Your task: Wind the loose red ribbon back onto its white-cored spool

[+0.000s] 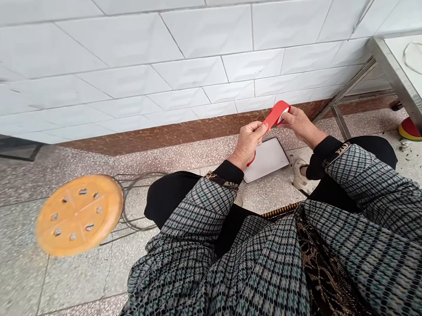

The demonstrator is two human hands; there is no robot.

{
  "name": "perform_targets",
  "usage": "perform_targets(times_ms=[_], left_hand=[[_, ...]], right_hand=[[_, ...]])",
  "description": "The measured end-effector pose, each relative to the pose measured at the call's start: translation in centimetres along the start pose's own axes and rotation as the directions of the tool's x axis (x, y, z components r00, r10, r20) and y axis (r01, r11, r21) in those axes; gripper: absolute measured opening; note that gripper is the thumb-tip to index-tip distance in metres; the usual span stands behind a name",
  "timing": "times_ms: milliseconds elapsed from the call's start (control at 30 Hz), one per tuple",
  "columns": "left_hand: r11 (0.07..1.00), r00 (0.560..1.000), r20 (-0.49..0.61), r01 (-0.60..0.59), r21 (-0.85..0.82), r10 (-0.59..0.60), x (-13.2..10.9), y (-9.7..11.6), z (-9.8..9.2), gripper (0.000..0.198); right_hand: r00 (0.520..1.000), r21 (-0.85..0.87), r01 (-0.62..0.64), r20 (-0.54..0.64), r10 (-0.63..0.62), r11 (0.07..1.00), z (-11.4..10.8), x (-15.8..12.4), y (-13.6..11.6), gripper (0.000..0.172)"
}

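Between my two hands is a roll of red tape (278, 110) with a pale core, held up in front of the wall base. My right hand (301, 123) grips the roll at its right side, the thumb at the core. A strip pulled off the roll runs to my left hand (248, 141), which pinches it between thumb and fingers. A bit of red also hangs below my left palm. Under the hands, a flat white board or tray with a dark edge (267, 159) lies on the floor.
An orange round stool (80, 214) with wire legs is on the left. At the right stands a metal-framed table (401, 84) with a thin wire loop on top. A red, yellow and green object (410, 129) sits beneath it. The tiled wall (204, 35) is directly ahead.
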State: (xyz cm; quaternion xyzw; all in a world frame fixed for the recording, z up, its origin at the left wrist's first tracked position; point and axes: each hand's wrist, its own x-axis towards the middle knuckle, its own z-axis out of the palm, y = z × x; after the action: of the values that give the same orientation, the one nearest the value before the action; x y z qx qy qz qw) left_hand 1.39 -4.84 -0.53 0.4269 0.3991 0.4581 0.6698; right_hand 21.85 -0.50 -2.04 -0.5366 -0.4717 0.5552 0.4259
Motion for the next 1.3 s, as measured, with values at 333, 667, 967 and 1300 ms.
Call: perform_targets(times_ms=[333, 667, 967, 1300], left_hand=[[0.999, 0.998, -0.051, 0.033, -0.002, -0.033, 0.1, -0.7, 0.6, 0.047], [0.994, 0.990, -0.108, 0.083, -0.065, -0.090, 0.3, -1.2, 0.7, 0.052], [0.988, 0.970, -0.220, 0.129, 0.087, -0.107, 0.4, -1.5, 0.9, 0.032], [0.989, 0.989, 0.005, 0.148, 0.004, -0.148, 0.5, -1.2, -0.1, 0.043]], right_hand=[[0.935, 0.341, -0.351, 0.069, 0.349, 0.872, 2.5, -2.6, -2.2, 0.011], [0.920, 0.349, -0.390, 0.104, 0.378, 0.852, 2.9, -2.5, -1.6, 0.009], [0.893, 0.352, -0.449, 0.210, 0.399, 0.821, 2.6, -2.5, -1.0, 0.009], [0.870, 0.286, -0.484, 0.255, 0.421, 0.827, 1.9, -2.5, -1.0, 0.009]])
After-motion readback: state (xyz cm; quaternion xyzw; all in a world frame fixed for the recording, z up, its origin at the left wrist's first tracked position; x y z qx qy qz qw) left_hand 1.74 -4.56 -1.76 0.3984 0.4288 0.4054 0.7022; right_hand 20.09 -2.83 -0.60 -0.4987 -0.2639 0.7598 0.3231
